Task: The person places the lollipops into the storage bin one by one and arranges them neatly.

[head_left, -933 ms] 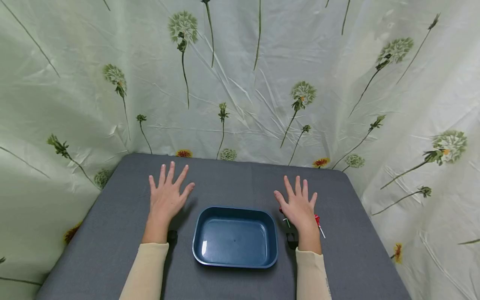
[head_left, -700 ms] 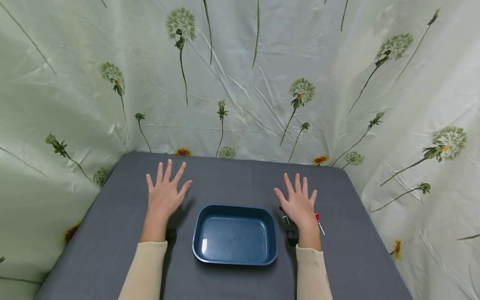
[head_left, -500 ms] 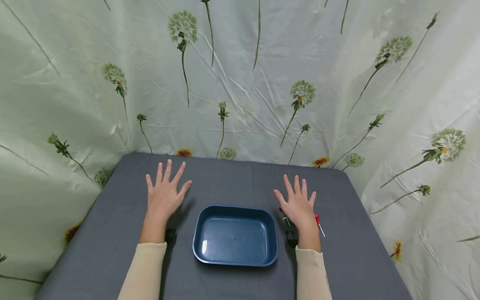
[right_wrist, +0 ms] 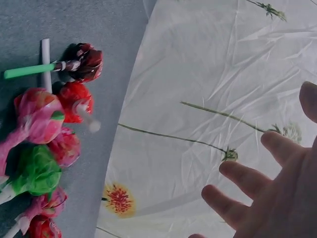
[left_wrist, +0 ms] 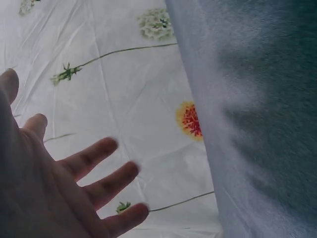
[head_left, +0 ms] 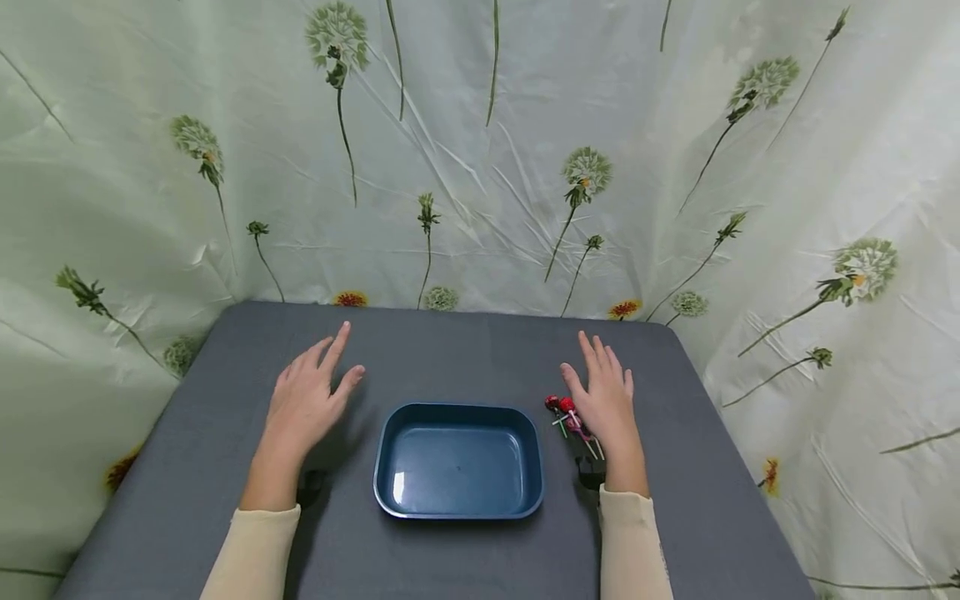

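My left hand (head_left: 303, 404) is held over the table left of the blue tray (head_left: 459, 510), fingers extended and nothing in them. To the tray's right, my right hand (head_left: 609, 404) hovers with its fingers spread, likewise holding nothing. Beneath and beside that hand lies a pile of wrapped lollipops (head_left: 567, 406), partly covered by it in the head view. The right wrist view shows several of them: a green one (right_wrist: 37, 171), a dark red one with a green stick (right_wrist: 89, 63), a bright red one (right_wrist: 74, 99) and pink ones (right_wrist: 39, 114).
The tray holds nothing and stands on a grey cloth-covered table (head_left: 480, 358). A white curtain (head_left: 465, 167) printed with dandelions hangs behind the table and along both sides. Dark straps or devices show at both wrists.
Both hands have turned, palms more inward. The left hand has shifted left; the right has moved slightly right, uncovering more lollipops. The head view has shifted a little.
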{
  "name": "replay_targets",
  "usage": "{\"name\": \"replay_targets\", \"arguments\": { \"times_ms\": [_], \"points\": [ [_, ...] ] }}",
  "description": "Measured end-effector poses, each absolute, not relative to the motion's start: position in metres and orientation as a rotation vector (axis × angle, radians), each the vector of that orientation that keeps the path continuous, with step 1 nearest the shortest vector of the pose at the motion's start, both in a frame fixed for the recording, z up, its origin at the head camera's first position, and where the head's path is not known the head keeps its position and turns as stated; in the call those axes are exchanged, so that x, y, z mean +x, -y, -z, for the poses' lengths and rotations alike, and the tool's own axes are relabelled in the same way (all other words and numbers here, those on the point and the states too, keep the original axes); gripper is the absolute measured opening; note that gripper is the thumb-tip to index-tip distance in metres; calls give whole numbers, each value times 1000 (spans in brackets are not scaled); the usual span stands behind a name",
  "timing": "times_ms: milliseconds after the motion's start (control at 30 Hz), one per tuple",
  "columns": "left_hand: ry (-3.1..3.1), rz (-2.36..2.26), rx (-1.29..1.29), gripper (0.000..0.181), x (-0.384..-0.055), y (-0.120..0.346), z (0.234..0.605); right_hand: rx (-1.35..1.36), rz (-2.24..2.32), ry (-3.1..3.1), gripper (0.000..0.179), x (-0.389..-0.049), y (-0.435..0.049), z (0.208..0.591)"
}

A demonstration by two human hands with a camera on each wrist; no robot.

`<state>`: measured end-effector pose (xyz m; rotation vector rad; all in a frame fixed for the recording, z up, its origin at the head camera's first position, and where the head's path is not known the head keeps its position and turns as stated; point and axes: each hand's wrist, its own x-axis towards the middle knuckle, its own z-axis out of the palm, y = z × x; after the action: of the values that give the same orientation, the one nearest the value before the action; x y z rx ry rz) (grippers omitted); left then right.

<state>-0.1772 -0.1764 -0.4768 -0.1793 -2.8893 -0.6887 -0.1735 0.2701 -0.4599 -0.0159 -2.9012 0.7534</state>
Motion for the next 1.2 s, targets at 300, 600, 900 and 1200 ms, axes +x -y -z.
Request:
{"name": "replay_targets", "arguments": {
  "times_ms": [300,600,900,1200],
  "points": [
    [2924,919,-223,66,-156,175,481,-4,-883,2784,64,-169,-278,460],
    [2879,1364,-251,63,-141,170,499,-100,-991,2683,59,-161,-283,456],
    [2838,1987,-345,70,-135,166,513,-205,-1076,2656,56,-157,-292,458],
    [2869,2184,-479,69,-135,161,523,-274,-1107,2685,54,-162,-298,470]
  ]
}}
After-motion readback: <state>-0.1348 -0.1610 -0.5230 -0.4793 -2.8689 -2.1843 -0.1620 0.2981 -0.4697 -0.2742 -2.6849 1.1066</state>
